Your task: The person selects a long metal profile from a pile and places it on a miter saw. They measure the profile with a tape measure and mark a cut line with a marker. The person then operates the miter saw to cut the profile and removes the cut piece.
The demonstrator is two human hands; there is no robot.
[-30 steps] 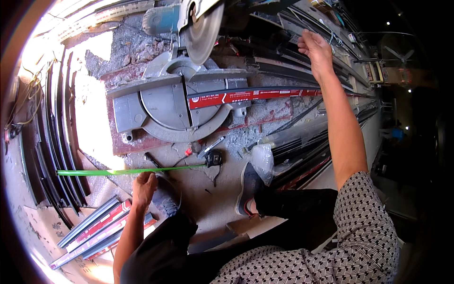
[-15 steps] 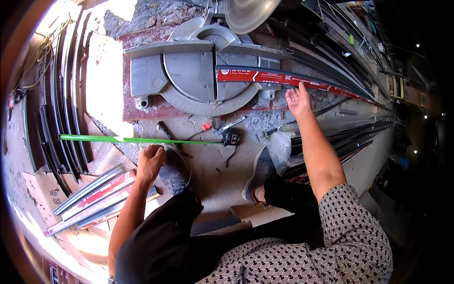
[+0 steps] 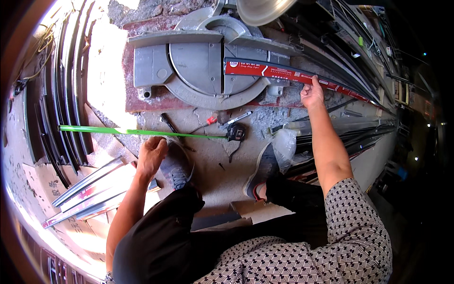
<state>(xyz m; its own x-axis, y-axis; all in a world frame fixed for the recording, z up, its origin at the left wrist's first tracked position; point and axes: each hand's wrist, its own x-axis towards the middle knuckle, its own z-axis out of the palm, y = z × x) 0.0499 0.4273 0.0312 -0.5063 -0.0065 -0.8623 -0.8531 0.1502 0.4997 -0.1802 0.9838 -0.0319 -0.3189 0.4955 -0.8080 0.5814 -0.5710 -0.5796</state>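
At the right, my right hand (image 3: 312,94) has its fingers curled against the near edge of a long dark metal profile (image 3: 274,71) with red printed film, a finger reaching onto it. The profile's left end lies on the grey saw table (image 3: 196,71), just right of the slot. My left hand (image 3: 152,154) is closed in a loose fist above my left shoe (image 3: 176,165); whatever it may hold is hidden. Just beyond this hand stretches a green tape blade (image 3: 104,130), running from the black tape measure (image 3: 235,132) leftward to some dark profiles.
A round saw blade (image 3: 265,9) hangs at the top. Dark profiles (image 3: 66,94) lie at the left, film-covered profiles (image 3: 94,191) on cardboard below them. A marker (image 3: 239,118) and a black-handled tool (image 3: 170,124) are on the floor. Plastic-wrapped profiles (image 3: 326,127) lie at the right.
My right hand, open with palm up before, has curled its fingers at the profile's edge. The whole view has shifted slightly; my left hand remains closed beside the tape blade.
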